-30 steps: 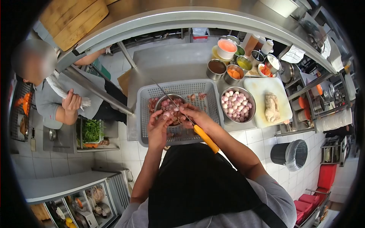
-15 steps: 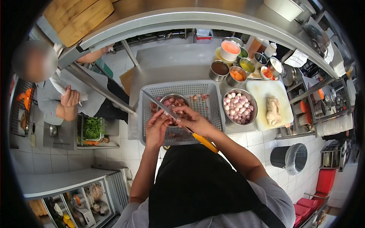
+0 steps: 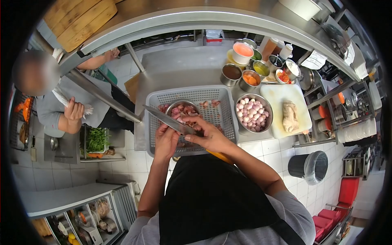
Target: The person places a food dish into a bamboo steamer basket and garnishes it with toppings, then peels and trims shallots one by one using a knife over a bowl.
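Note:
My right hand (image 3: 210, 136) grips a large knife (image 3: 165, 119) with a yellow handle, its broad blade slanting up to the left. My left hand (image 3: 166, 141) is closed, fingers bent just under the blade; whatever they pinch is hidden behind the steel. Both hands are over the near side of a grey perforated basket (image 3: 149, 122). Inside it sits a metal bowl (image 3: 182, 102) of unpeeled, reddish shallots (image 3: 178, 111), partly covered by the knife and my right hand. Loose reddish skins (image 3: 215, 103) lie on the basket floor.
Right of the basket are a metal bowl of peeled shallots (image 3: 253, 110) and a white cutting board (image 3: 277, 102) bearing a pale piece of meat (image 3: 290, 116). Several sauce containers (image 3: 243, 53) stand behind. A steel shelf (image 3: 196, 20) crosses overhead. Another person (image 3: 90, 98) stands at left.
The knife blade has turned, showing its broad face, and the yellow handle is now mostly hidden behind my right hand. My left hand stays close under the blade. The view has shifted slightly.

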Motion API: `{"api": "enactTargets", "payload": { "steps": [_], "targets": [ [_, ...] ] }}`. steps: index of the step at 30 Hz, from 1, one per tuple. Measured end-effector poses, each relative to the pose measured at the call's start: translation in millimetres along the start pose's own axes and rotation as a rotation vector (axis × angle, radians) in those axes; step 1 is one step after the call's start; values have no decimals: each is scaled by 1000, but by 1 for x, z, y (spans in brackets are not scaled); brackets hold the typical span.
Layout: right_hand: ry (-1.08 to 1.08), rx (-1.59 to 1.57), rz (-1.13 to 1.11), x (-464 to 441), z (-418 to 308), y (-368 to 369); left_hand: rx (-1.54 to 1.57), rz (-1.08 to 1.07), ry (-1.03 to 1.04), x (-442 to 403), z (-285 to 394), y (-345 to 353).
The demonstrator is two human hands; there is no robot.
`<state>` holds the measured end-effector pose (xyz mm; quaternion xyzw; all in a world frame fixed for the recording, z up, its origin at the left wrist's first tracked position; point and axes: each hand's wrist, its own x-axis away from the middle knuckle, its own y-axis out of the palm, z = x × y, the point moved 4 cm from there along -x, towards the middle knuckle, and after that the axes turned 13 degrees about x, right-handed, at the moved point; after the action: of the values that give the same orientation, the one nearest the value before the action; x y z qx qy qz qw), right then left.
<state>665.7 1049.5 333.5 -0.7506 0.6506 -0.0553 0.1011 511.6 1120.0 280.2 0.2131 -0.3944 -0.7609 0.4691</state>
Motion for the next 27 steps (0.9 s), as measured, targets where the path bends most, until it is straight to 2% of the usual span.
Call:
{"api": "enactTargets", "payload": {
  "steps": [5, 9, 11, 12, 14, 15, 21, 27],
  "targets": [
    [59, 222, 50, 3, -9, -4, 8, -4, -8, 3, -4, -7],
    [-25, 196, 113, 3, -8, -4, 43, -27, -15, 6, -6, -1],
    [214, -311, -19, 2, 5, -2, 46, -7, -30, 8, -3, 10],
    [215, -309, -22, 2, 7, -5, 47, 13, -46, 9, -2, 14],
    [315, -701, -92, 4, 12, -5, 30, 10, -32, 10, 1, 23],
    [285, -712, -117, 3, 14, -6, 12, 5, -22, 10, 2, 25],
    [253, -382, -60, 8, -3, -9, 44, -25, -14, 7, -1, 12],
    [162, -250, -81, 8, -6, -13, 58, 6, 3, 5, 1, 24]
  ]
}}
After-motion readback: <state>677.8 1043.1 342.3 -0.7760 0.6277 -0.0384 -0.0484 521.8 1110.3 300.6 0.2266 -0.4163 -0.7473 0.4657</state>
